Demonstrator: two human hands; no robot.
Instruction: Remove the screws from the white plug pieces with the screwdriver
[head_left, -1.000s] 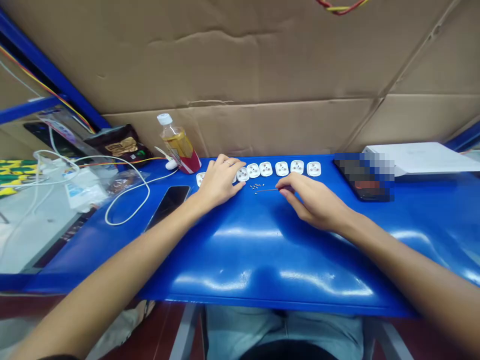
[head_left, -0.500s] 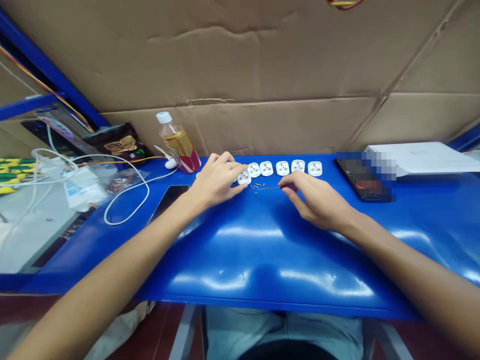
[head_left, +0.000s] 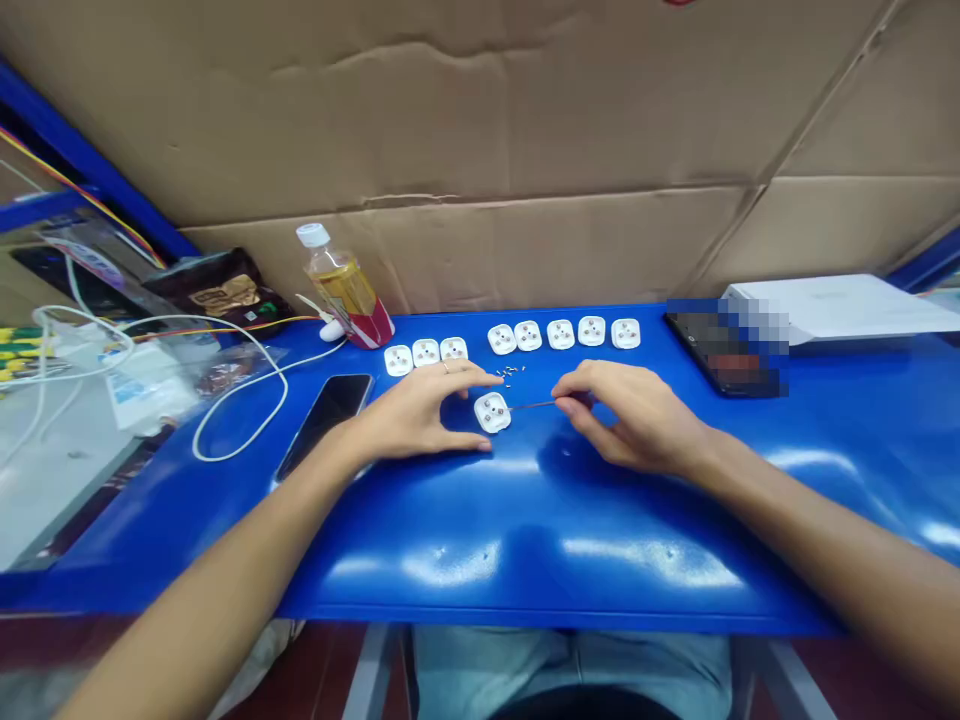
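Note:
My left hand (head_left: 420,412) has thumb and fingers around a white three-hole socket piece (head_left: 493,412), which sits on the blue table just in front of the row. My right hand (head_left: 628,415) pinches a thin metal screwdriver (head_left: 534,405), its tip close to that socket piece and apparently not touching it. Tiny metal screws (head_left: 510,373) lie scattered between my hands and the row. Several white socket pieces (head_left: 560,334) stand in a line to the right of a gap, and three more (head_left: 425,352) stand to its left.
A black smartphone (head_left: 324,425) and a looped white cable (head_left: 240,400) lie left of my left hand. Behind them stands a plastic bottle (head_left: 345,290) of yellow liquid. To the right lie a dark, blurred device (head_left: 724,350) and a white flat box (head_left: 832,308). Cardboard lines the back.
My left hand has drawn one white socket piece out of the row toward me, leaving a gap. My right hand has shifted slightly with the screwdriver, its tip now near that piece.

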